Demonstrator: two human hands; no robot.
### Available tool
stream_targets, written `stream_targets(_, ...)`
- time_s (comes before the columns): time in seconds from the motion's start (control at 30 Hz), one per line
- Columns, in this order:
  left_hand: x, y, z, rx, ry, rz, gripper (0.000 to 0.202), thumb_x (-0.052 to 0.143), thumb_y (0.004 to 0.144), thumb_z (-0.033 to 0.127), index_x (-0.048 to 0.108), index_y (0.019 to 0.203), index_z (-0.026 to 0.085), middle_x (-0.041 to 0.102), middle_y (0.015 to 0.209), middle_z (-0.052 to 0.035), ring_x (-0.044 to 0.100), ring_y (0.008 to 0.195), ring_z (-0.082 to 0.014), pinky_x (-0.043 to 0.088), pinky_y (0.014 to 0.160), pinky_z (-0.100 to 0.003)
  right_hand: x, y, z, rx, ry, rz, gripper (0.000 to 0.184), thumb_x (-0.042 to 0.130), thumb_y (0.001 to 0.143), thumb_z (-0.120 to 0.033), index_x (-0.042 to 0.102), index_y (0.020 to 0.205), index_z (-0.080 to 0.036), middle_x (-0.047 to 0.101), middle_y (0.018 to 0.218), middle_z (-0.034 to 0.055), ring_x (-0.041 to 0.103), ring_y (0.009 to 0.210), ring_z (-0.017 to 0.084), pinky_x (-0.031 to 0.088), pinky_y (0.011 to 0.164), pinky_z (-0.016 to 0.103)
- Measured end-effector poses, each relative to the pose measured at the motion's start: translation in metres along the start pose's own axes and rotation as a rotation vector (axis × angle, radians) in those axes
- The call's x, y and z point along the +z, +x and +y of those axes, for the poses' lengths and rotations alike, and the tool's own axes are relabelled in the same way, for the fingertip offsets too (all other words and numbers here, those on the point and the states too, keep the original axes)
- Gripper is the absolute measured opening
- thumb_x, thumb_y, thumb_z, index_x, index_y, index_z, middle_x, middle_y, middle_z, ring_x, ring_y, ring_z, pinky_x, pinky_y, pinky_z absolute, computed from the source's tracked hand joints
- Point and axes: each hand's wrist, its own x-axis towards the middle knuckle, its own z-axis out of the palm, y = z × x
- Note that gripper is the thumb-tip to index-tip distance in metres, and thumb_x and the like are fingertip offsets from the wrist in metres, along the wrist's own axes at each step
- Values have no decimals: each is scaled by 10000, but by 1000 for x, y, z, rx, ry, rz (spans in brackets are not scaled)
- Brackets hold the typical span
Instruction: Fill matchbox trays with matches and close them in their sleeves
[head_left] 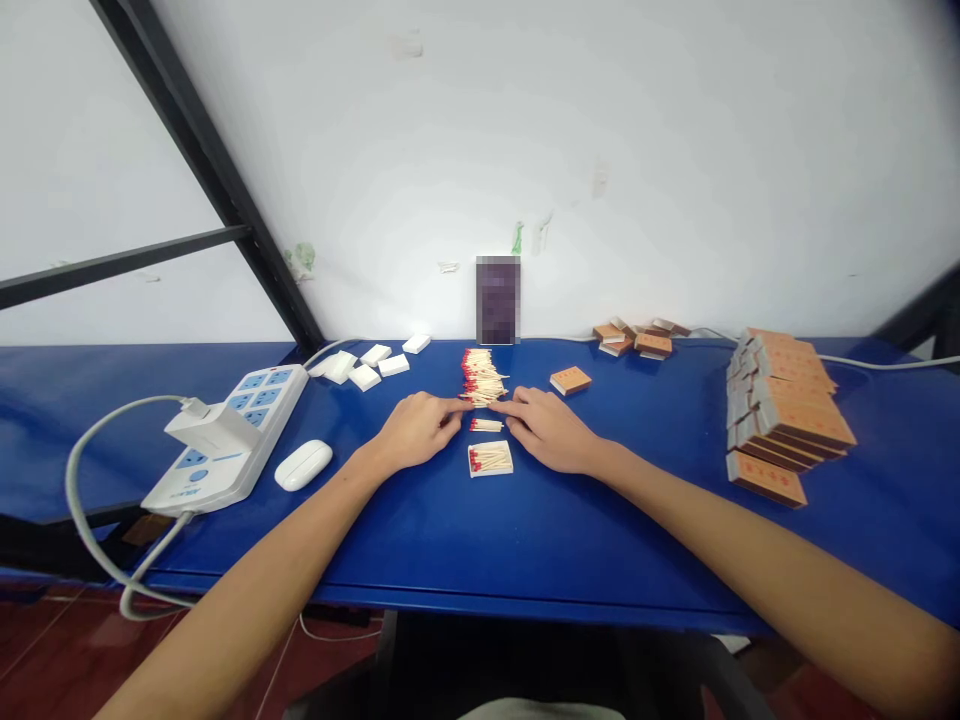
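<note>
Left grip (420,428); right grip (551,430); matches (487,425) between

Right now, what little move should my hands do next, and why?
Maybe pinch the small row of matches between the left hand and right hand. It lies apart from the big match pile, just beyond the white tray, and a hand is on each side.

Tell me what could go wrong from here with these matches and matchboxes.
1. The left hand and right hand have their index fingertips at the near end of the loose match pile, so a small nudge might scatter it.
2. The open white tray has no cover over its matches; a brushing hand could spill them.
3. The stack of orange matchboxes stands near the right forearm, which might knock it.
</note>
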Motion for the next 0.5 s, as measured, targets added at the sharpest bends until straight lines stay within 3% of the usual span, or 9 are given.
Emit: stream_targets(0.5,1,1,1,5,27,0,397,442,957,289,659,1289,288,686,699,-8,584,595,-160,322,575,-262,2,0,2,5,41,16,411,347,1015,-217,601,1337,-223,575,972,77,516,879,208,376,790,339)
